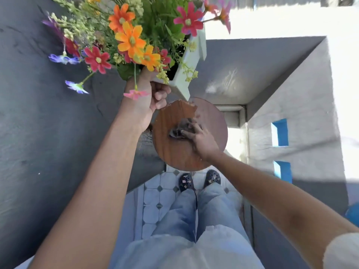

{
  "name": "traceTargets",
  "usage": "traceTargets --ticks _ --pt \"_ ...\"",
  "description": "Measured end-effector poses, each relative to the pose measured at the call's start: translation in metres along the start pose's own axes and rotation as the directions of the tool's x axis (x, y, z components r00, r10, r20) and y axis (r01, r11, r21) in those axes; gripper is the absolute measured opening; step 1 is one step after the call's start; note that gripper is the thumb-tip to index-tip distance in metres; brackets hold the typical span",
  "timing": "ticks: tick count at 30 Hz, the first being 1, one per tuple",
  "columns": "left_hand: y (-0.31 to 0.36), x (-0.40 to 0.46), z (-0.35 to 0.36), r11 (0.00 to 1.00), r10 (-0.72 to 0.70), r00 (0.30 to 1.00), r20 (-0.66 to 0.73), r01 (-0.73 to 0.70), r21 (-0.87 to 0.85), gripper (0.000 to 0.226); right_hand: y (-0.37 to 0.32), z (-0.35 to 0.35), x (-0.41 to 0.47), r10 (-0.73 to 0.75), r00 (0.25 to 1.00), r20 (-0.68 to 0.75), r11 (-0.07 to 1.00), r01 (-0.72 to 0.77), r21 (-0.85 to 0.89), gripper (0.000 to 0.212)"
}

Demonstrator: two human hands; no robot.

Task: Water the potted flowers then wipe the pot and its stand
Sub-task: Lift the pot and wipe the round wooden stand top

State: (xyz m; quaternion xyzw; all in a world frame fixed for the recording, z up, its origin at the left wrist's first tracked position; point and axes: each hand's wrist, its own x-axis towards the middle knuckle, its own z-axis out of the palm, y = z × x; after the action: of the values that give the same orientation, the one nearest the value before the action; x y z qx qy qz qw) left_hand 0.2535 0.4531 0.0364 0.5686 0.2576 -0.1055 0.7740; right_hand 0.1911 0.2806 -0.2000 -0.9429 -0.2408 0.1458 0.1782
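Looking down: blue jeans point(186, 220) closest, then two dark clogs point(186, 182) with little charms, standing on a tiled floor point(155, 199). No words to read anywhere. Just past the feet, a round brown wooden stand point(171, 152), chipped at its far edge. Right hand point(202, 141) flat on top of the stand, fingers pressing a dark crumpled cloth point(179, 129) against the wood. Left hand point(147, 100) higher up, fingers curled tight around the bottom corner of a pale green pot point(189, 65), lifted clear of the stand and tilted. Farthest away, orange, pink, red and purple flowers point(130, 39) spilling out of the pot. Grey wall point(38, 123) on the left side.
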Motion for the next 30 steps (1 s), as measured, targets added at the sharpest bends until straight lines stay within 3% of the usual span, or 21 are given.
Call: traceTargets --ticks 3,8,10,13,18,22,24,26,28,30 --pt "-0.001 0.004 0.001 1.000 -0.003 1.000 -0.022 0.003 0.016 0.024 0.054 -0.023 0.021 0.192 0.972 -0.133 0.979 -0.181 0.091 0.047" --pt "0.003 0.012 0.004 1.000 0.020 1.000 -0.011 -0.020 0.011 0.029 0.062 -0.027 0.028 0.267 0.947 -0.177 0.958 -0.241 0.157 0.045" --pt "0.006 0.017 0.005 1.000 0.028 1.000 -0.012 -0.028 0.009 0.031 0.042 -0.017 0.018 0.206 0.966 -0.159 0.973 -0.184 0.141 0.046" --pt "0.014 0.023 0.009 0.999 0.044 0.999 -0.023 -0.044 -0.001 0.031 -0.002 0.007 -0.001 0.006 1.000 0.005 0.992 -0.006 0.130 0.050" --pt "0.023 0.029 0.015 0.998 0.055 0.997 -0.053 -0.055 0.007 0.033 -0.066 0.038 0.008 -0.314 0.943 0.111 0.943 0.296 0.155 0.032" --pt "0.023 0.034 0.015 0.999 0.051 0.997 -0.059 -0.050 0.014 0.036 -0.072 0.028 0.039 -0.410 0.902 0.136 0.911 0.401 0.093 0.039" --pt "0.022 0.035 0.015 0.999 0.048 0.998 -0.051 -0.047 0.016 0.037 -0.044 0.009 0.060 -0.348 0.934 0.081 0.938 0.346 0.033 0.053" --pt "0.022 0.037 0.013 0.999 0.043 0.997 -0.057 -0.042 0.016 0.037 0.001 -0.011 0.079 -0.112 0.992 -0.058 0.994 0.111 -0.017 0.061" --pt "0.021 0.040 0.011 0.999 0.038 0.997 -0.068 -0.037 0.025 0.036 0.042 -0.027 0.090 0.186 0.962 -0.197 0.982 -0.176 0.069 0.061" --pt "0.021 0.044 0.009 0.999 0.033 0.997 -0.076 -0.030 0.040 0.031 0.052 -0.030 0.094 0.286 0.941 -0.183 0.954 -0.262 0.144 0.058"
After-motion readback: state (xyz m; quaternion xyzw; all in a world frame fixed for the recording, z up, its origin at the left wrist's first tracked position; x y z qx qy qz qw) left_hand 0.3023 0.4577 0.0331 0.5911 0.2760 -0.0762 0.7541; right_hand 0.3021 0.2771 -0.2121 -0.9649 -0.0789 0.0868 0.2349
